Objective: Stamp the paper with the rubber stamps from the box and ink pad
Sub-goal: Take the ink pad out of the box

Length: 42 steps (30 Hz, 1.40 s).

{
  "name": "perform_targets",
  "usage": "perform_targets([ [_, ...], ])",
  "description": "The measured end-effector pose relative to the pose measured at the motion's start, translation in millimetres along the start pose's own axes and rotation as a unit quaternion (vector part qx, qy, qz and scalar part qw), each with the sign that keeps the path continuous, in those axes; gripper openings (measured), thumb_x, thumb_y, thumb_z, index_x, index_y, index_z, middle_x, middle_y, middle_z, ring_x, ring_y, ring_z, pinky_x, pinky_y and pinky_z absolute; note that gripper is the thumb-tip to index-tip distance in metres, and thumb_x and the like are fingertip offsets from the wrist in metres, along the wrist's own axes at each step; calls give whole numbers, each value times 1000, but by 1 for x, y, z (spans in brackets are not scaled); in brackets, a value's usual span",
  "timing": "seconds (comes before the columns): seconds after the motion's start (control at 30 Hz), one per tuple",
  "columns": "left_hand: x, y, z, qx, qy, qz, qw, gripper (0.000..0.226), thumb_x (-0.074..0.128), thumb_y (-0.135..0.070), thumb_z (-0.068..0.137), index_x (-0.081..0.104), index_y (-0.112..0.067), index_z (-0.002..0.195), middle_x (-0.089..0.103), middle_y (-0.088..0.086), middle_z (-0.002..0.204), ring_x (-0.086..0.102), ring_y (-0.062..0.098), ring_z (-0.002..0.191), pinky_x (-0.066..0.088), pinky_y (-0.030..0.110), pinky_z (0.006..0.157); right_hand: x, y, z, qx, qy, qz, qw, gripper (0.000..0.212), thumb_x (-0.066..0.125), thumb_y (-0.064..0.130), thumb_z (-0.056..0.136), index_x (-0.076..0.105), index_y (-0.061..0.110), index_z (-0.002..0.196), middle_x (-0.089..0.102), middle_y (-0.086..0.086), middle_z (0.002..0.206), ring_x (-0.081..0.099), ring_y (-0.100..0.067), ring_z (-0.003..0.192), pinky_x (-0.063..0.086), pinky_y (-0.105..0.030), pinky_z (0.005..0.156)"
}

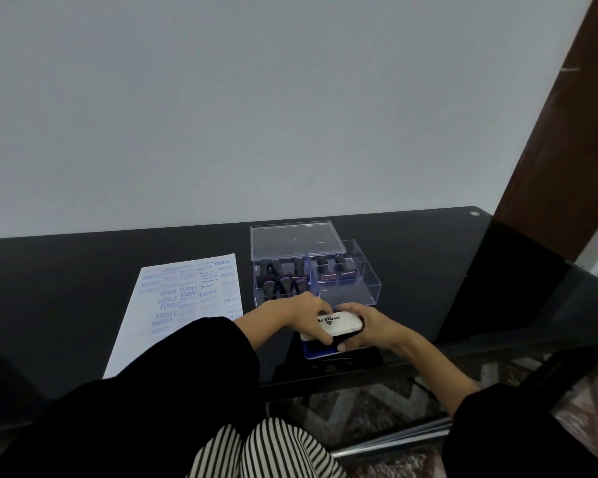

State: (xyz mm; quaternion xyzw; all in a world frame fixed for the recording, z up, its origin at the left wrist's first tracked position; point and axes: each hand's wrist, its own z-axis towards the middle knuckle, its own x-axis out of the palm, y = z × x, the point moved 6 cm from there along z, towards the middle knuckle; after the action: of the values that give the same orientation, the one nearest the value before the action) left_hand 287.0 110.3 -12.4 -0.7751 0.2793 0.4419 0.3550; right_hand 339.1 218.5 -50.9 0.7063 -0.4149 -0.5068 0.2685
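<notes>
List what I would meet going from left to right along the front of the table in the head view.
First the stamped paper → left hand → ink pad → right hand. The clear stamp box stands behind the hands, so it is left out.

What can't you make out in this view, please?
Head view only:
- Ink pad: mostly under its lid, the left hand and the right hand.
- Stamps in the box: too small to read.
- Paper: near corner behind the left sleeve; some prints blurred.
</notes>
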Motion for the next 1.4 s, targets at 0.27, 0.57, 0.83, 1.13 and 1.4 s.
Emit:
perform_targets([
  [0.27,-16,2,-3,28,-20,-5,999,36,53,-14,89,59,-10,124,65,12,114,60,23,96,45,28,84,-12,7,9,5,-105,-185,977,31,70,33,80,63,25,109,62,-7,108,56,-21,101,47,-33,85],
  [0.57,-33,10,-3,32,-122,-22,992,26,54,-9,88,64,-5,112,68,13,106,62,24,96,43,25,80,-34,28,-3,-31,-246,-137,959,10,66,14,84,67,24,85,63,6,79,65,-15,80,53,-32,76],
  [0.83,-45,24,-3,7,-183,-34,983,22,56,-6,87,65,-4,107,68,15,101,63,25,93,50,34,86,-41,41,1,-71,-277,-113,952,12,67,11,83,61,20,81,61,8,66,64,-16,78,53,-34,78],
  [1.13,-45,36,-6,-4,-230,33,973,24,54,-8,86,66,-12,105,67,4,102,61,16,91,50,29,76,-40,47,15,-61,-280,-154,946,12,64,8,84,65,20,83,62,6,82,59,-12,82,51,-30,72],
  [1.4,-53,49,-16,-8,-297,-24,955,29,58,-40,88,63,-17,107,59,-3,103,53,8,84,46,27,76,-44,43,14,-47,-283,-175,942,8,64,17,86,66,24,90,63,10,83,60,-10,85,47,-25,68],
])
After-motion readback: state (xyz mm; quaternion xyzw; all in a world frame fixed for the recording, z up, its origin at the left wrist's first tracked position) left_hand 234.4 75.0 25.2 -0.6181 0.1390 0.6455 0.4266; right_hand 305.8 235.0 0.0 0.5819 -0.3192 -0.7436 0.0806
